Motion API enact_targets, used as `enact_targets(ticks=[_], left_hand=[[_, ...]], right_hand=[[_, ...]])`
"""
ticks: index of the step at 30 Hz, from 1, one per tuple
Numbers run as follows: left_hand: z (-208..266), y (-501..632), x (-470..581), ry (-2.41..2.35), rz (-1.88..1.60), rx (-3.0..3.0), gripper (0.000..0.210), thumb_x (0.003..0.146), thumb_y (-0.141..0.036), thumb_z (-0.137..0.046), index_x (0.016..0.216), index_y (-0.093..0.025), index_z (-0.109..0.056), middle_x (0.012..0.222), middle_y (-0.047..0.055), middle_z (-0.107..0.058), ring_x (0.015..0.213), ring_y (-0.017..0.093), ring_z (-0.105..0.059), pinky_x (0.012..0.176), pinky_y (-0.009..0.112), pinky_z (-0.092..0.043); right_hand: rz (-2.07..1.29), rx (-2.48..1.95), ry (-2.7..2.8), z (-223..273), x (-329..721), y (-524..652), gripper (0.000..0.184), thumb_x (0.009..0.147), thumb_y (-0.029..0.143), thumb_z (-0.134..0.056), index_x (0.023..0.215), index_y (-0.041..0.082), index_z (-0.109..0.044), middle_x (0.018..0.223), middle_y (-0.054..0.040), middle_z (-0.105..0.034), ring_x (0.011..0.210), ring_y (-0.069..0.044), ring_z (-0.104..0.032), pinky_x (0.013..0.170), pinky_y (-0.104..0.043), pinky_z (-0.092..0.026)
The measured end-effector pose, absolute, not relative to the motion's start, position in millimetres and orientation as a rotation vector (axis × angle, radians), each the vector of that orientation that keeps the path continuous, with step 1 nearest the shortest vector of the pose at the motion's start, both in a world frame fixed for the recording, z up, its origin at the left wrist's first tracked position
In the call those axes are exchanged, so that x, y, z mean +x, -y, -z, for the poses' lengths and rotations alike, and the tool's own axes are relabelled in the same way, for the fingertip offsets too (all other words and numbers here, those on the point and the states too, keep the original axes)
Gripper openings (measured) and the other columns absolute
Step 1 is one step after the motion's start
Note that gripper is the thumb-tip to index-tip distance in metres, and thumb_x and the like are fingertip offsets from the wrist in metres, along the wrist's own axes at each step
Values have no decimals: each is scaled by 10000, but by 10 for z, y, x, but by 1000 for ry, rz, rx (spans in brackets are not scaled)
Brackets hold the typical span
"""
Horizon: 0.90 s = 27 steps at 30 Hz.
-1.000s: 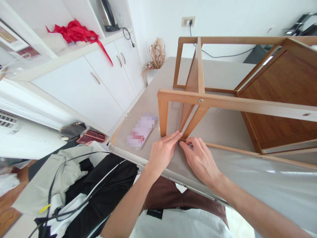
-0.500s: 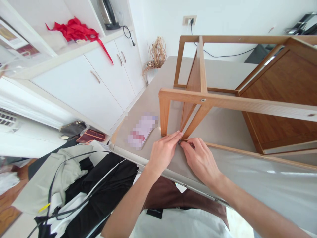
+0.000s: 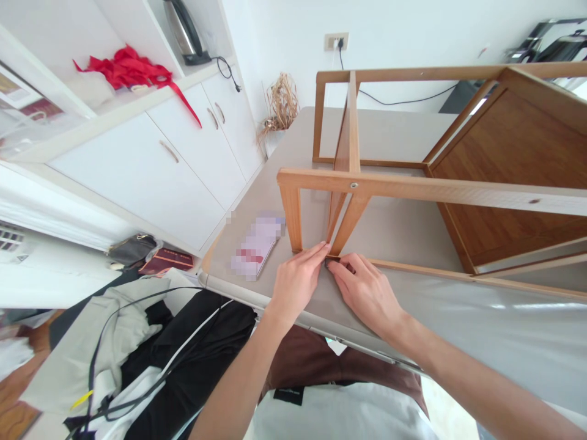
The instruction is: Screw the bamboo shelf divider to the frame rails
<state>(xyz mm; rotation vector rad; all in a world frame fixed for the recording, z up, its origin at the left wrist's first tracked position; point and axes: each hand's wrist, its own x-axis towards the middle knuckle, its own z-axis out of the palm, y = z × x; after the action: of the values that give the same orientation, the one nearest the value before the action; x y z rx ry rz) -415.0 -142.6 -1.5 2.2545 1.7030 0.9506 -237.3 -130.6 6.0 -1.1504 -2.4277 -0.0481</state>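
Note:
A brown wooden shelf frame [image 3: 316, 179] lies on its side on the table, with a crosswise board [image 3: 342, 143] near its left end. My left hand [image 3: 296, 284] lies against the frame's lower rail, fingers stretched out and together, their tips touching the lower end of the board. Close beside it, my right hand [image 3: 369, 293] is closed in a pinch at the same joint. Something small and dark shows at its thumb tip, mostly covered by the fingers; its kind cannot be made out. A bolt head [image 3: 353, 185] sits in the upper rail.
On the table [image 3: 293, 146], a blurred flat phone-sized thing [image 3: 257, 247] lies left of the frame. White cabinets [image 3: 151, 165] stand on the left, with a kettle [image 3: 186, 33] and red ribbon [image 3: 132, 67]. Clothes and cables [image 3: 183, 342] are heaped below the table's left edge.
The view has shifted slightly, so the frame and table appear a little further left. Both hands keep their places at the joint, with hardly any finger movement.

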Motion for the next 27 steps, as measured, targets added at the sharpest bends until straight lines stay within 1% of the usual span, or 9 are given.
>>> enact_targets(ticks=[6, 11, 17, 20, 24, 27], left_hand=[[-2, 1429, -4151, -1707, -928, 2249, 403, 973, -113, -492, 1309, -288, -627, 1354, -34, -643, 1189, 156, -651, 1003, 307, -553], [-5, 1425, -4151, -1727, -912, 2255, 388, 970, -127, -507, 1304, -278, -636, 1335, -21, -657, 1165, 169, -667, 987, 319, -564], [-10, 1425, -4145, -1726, -918, 2249, 365, 989, -154, -489, 1297, -280, -639, 1317, -11, -670, 1168, 179, -666, 983, 331, -564], [-24, 1432, -4142, -1717, -918, 2245, 377, 985, -145, -489, 1307, -285, -627, 1326, -17, -664, 1165, 173, -667, 987, 334, -563], [-36, 1438, -4140, -1693, -936, 2238, 394, 974, -119, -494, 1302, -292, -626, 1350, -28, -645, 1186, 162, -654, 995, 321, -562], [-36, 1439, -4140, -1696, -951, 2224, 371, 981, -136, -495, 1290, -284, -637, 1344, -25, -650, 1188, 160, -653, 993, 311, -564]], right_hand=[[39, -1192, 2461, -58, -2367, 1305, 164, 966, 135, -502, 966, 205, -651, 947, -41, -564, 836, -170, -495, 715, -287, -387], [21, -1164, 2449, -46, -2379, 1293, 197, 974, 117, -469, 991, 200, -647, 950, -48, -544, 835, -175, -470, 737, -293, -393], [36, -1155, 2455, -88, -2404, 1310, 227, 973, 92, -435, 947, 191, -638, 932, -53, -530, 849, -184, -457, 753, -297, -402], [19, -1152, 2461, -98, -2405, 1319, 251, 968, 71, -414, 961, 187, -636, 949, -60, -528, 861, -187, -458, 761, -301, -411], [-6, -1126, 2453, -88, -2413, 1307, 264, 966, 67, -402, 983, 187, -637, 945, -61, -516, 846, -187, -452, 735, -301, -419], [35, -1113, 2469, -95, -2440, 1295, 266, 965, 67, -396, 1001, 185, -632, 955, -65, -508, 837, -189, -437, 740, -303, -420]])
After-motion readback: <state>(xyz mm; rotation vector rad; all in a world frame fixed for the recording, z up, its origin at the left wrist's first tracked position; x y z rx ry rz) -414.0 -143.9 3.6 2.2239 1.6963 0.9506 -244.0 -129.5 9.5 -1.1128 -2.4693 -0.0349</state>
